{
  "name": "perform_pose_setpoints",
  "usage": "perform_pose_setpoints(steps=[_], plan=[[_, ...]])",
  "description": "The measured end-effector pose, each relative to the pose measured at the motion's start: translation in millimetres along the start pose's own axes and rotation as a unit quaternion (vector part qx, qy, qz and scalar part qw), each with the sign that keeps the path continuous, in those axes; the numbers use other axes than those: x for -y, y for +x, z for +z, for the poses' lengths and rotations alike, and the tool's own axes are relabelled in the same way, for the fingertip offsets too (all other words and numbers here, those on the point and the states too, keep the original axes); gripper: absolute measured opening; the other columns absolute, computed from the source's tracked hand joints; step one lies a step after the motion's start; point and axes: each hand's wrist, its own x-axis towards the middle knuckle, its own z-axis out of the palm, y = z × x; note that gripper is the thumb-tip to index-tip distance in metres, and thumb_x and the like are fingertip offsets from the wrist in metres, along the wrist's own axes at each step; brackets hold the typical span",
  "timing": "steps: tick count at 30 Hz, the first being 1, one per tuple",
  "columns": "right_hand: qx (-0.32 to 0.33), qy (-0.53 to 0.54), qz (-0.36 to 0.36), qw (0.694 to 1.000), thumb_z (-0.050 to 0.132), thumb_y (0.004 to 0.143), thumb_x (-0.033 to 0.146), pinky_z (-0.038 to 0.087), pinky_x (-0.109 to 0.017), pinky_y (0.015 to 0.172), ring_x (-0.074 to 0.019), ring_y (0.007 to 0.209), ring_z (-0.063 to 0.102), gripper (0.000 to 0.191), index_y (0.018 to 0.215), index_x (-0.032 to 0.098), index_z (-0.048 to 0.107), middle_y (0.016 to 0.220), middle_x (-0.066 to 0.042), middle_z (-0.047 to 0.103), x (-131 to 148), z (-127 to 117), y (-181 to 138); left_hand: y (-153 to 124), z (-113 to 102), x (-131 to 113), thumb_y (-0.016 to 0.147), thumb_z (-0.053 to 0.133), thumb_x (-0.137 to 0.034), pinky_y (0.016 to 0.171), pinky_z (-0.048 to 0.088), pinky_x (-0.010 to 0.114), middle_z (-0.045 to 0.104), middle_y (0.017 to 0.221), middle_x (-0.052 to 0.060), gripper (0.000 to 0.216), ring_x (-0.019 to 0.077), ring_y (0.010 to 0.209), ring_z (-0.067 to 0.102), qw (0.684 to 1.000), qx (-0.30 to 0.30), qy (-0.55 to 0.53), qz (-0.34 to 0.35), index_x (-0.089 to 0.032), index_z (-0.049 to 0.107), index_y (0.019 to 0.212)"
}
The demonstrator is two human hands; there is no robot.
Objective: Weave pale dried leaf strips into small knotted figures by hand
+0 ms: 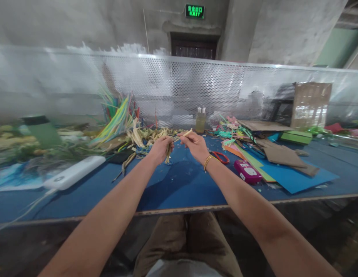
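My left hand [162,149] is closed around a tan dried husk strip [168,157], whose end hangs below the fingers. Fingers and thumb of my right hand [197,146] pinch a pale, narrow strip of the same look [187,133], pointing up and to the right. Between the two hands the strip seems to run on, but the fingers hide part of it. Both hands are raised over the blue tabletop [179,184]. Just behind my left hand lies a heap of dried husks [137,134]. Red-handled scissors [221,157] rest right of my right hand.
A white power strip [75,173] with its cord and a green bottle [42,130] are on the left. Colourful strips [117,119] stand behind them. A glass bottle [200,120] stands ahead. Rightward are a magenta box [247,171], blue card [300,179] and cardboard pieces [285,156].
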Motion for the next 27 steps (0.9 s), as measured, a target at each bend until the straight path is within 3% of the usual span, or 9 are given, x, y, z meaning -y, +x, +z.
perform_pose_setpoints(steps=[6, 10, 18, 22, 27], plan=[[0.024, 0.06, 0.034, 0.997, 0.054, 0.083, 0.048, 0.047, -0.024, 0.06, -0.0114, 0.063, 0.058, 0.033, 0.083, 0.018, 0.067, 0.074, -0.004, 0.065, 0.9, 2.7, -1.2, -5.3, 2.3, -0.9, 0.065, 0.069, -0.027, 0.044, 0.038, 0.022, 0.054, 0.05, -0.004, 0.021, 0.009, 0.042, 0.049, 0.999, 0.016, 0.016, 0.035, -0.019, 0.05, 0.069], [0.053, 0.031, 0.058, 0.996, 0.051, 0.085, 0.048, 0.044, -0.022, 0.056, -0.0099, 0.055, 0.054, 0.037, 0.078, 0.016, 0.067, 0.062, -0.001, 0.061, -8.2, 3.2, -2.0, -5.7, 3.5, 0.5, 0.063, 0.07, -0.026, 0.044, 0.038, 0.022, 0.055, 0.05, -0.003, 0.02, 0.0091, 0.043, 0.05, 0.999, 0.024, 0.014, 0.037, -0.017, 0.053, 0.07], [0.078, -0.125, 0.08, 0.986, 0.053, 0.081, 0.031, 0.034, -0.021, 0.057, -0.0092, 0.057, 0.05, 0.028, 0.062, 0.016, 0.068, 0.06, 0.002, 0.061, -13.2, 4.9, -5.6, -4.3, 3.5, 4.4, 0.062, 0.07, -0.028, 0.051, 0.047, 0.024, 0.059, 0.056, -0.001, 0.02, 0.0104, 0.048, 0.055, 0.999, 0.019, 0.028, 0.029, -0.015, 0.06, 0.072], [0.079, -0.123, 0.1, 0.984, 0.052, 0.077, 0.028, 0.03, -0.022, 0.053, -0.0091, 0.052, 0.044, 0.026, 0.058, 0.017, 0.067, 0.052, 0.003, 0.055, -13.7, 5.6, -6.5, -2.8, 1.8, 5.3, 0.065, 0.068, -0.03, 0.052, 0.048, 0.025, 0.059, 0.059, 0.0, 0.019, 0.0103, 0.049, 0.054, 0.998, 0.01, 0.059, 0.03, -0.015, 0.06, 0.071], [0.079, -0.103, 0.134, 0.982, 0.051, 0.074, 0.029, 0.029, -0.023, 0.051, -0.0092, 0.049, 0.04, 0.026, 0.056, 0.017, 0.065, 0.047, 0.004, 0.049, -17.4, 3.7, -5.3, -1.4, 1.7, 9.4, 0.07, 0.065, -0.027, 0.057, 0.05, 0.026, 0.058, 0.066, 0.0, 0.016, 0.0113, 0.058, 0.056, 0.991, 0.04, 0.111, 0.07, -0.017, 0.058, 0.08]])
